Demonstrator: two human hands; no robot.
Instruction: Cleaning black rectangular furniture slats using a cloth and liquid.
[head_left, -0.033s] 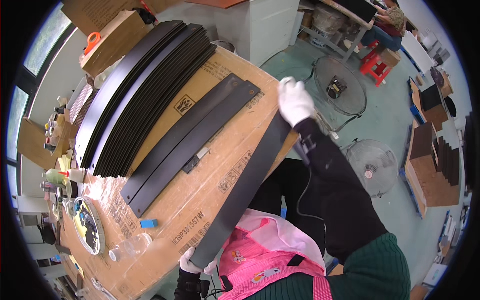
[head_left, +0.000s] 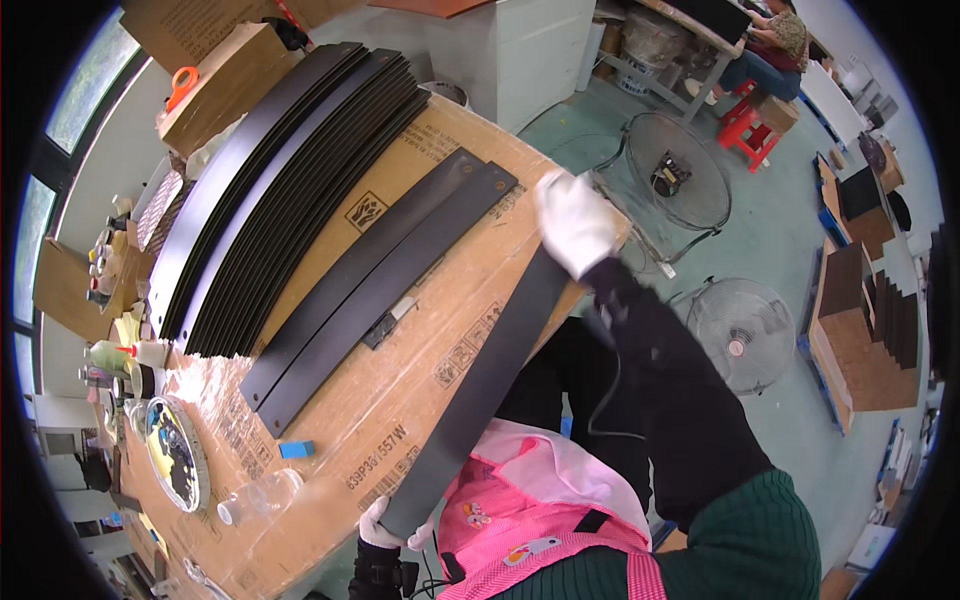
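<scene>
A long dark grey, flat strip panel [head_left: 480, 395] lies slantwise along the near edge of the cardboard-covered table. My left hand [head_left: 378, 524], in a white glove, is closed round its lower end, with fingers on one side and the thumb on the other. At the upper end is my right hand [head_left: 578, 222], also white-gloved. Motion smears its fingers, so their grip is hidden. Two similar curved dark strips [head_left: 385, 285] with holes at their ends lie side by side farther in. Beyond them stands a big row of dark curved strips [head_left: 300, 190].
On the table [head_left: 400, 420] are a small blue block [head_left: 297, 449], a clear plastic bottle [head_left: 262, 496] and a round, paint-smeared tray [head_left: 176, 455]. Orange scissors [head_left: 182, 88] rest by a box. Two floor fans, one of them a white fan [head_left: 740, 335], stand right. A person [head_left: 775, 50] sits far off.
My right hand has shifted left and slightly down at the panel's upper end. My left hand and the panel look unmoved.
</scene>
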